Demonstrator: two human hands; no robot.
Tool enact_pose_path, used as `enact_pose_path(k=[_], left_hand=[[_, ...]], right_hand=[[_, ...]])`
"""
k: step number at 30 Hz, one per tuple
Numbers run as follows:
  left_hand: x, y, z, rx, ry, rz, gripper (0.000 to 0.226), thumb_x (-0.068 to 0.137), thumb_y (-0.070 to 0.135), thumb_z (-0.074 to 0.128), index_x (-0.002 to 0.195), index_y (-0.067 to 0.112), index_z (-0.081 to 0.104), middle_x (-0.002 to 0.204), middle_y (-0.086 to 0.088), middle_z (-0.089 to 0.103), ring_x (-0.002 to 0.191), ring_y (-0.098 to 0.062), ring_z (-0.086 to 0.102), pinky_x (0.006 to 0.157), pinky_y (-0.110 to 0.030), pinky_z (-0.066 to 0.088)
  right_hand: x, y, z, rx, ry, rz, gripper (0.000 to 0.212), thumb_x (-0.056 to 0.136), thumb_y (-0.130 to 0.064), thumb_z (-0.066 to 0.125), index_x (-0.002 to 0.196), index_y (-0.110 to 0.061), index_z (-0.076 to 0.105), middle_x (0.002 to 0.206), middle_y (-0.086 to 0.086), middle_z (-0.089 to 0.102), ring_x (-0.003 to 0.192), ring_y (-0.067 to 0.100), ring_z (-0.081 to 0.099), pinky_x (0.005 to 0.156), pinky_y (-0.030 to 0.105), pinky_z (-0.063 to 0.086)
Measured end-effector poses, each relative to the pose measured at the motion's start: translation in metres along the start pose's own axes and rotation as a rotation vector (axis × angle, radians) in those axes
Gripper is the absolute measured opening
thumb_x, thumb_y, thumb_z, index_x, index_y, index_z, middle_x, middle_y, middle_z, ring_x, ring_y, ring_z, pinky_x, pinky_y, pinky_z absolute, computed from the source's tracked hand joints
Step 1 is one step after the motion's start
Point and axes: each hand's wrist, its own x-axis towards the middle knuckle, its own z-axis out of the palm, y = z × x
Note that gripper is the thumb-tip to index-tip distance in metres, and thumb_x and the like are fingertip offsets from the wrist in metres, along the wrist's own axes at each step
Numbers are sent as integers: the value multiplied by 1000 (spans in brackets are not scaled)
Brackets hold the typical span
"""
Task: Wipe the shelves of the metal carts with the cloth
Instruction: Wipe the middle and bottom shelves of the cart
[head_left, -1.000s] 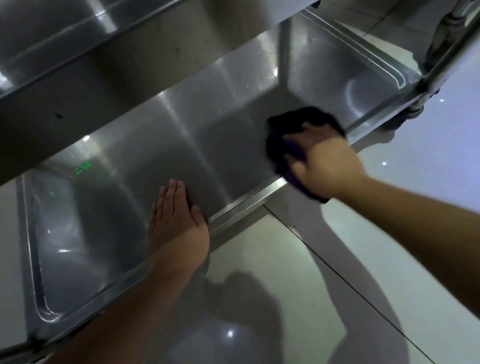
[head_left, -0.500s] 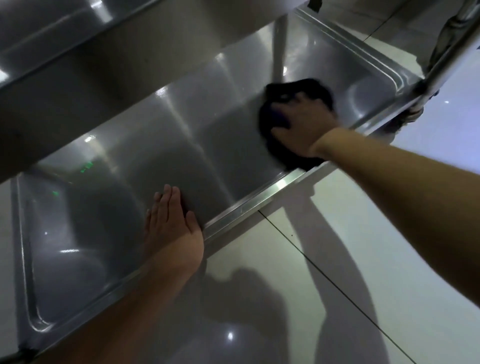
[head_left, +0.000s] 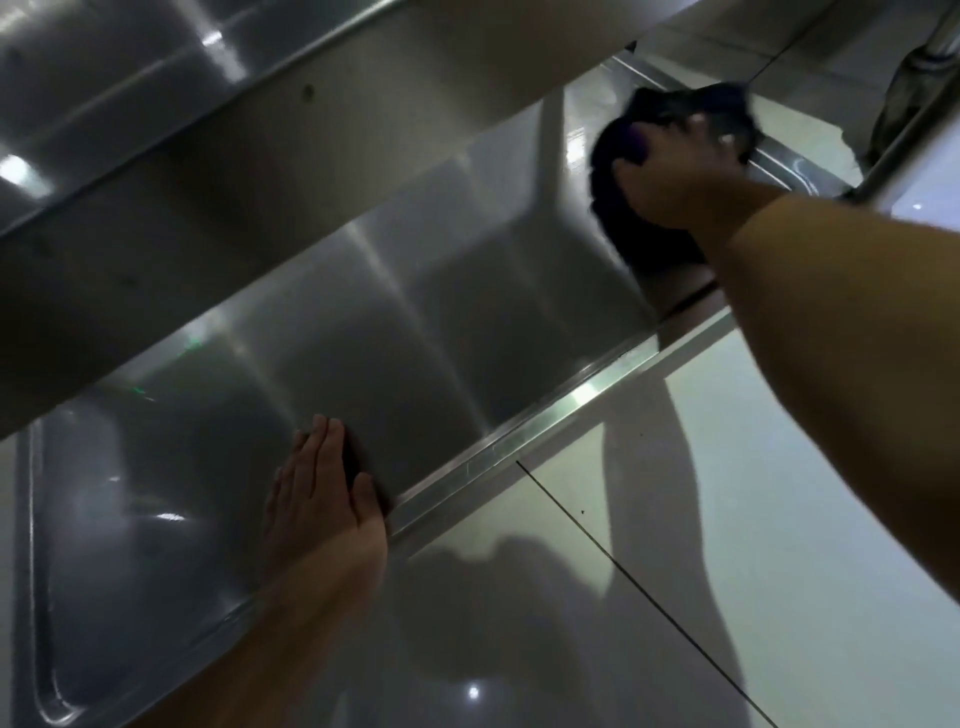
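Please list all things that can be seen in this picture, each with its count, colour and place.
lower shelf: one, silver steel, centre, running from lower left to upper right
upper shelf: one, silver steel, top left, above the lower shelf
cart post: one, silver, top right corner
cloth: one, dark, on the far right end of the lower shelf
floor: glossy pale tiles with a dark joint line, lower right
left hand: one, flat on the lower shelf at its front rim, fingers straight
right hand: one, pressing on the cloth, upper right
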Motion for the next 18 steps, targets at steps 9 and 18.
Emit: enact_pose_path(k=[9,18], left_hand=[[3,-1,1,6,5,11,68,90,28,42,153,3,47,163,-11,41,153,-29,34,125,-47,26],[2,-2,0,1,-15,6,69,91,30,40,156,7,43,165,-7,38,155,-24,30,126,-45,22]], right_hand=[[-22,-66,12,-35,2,-248,46,94,-43,44,135,-25,54,147,13,52,137,35,40,111,50,30],[-71,-163,59,-40,-237,-841,61,101,-57,38,158,-35,33,166,-3,31,156,18,13,124,42,7]])
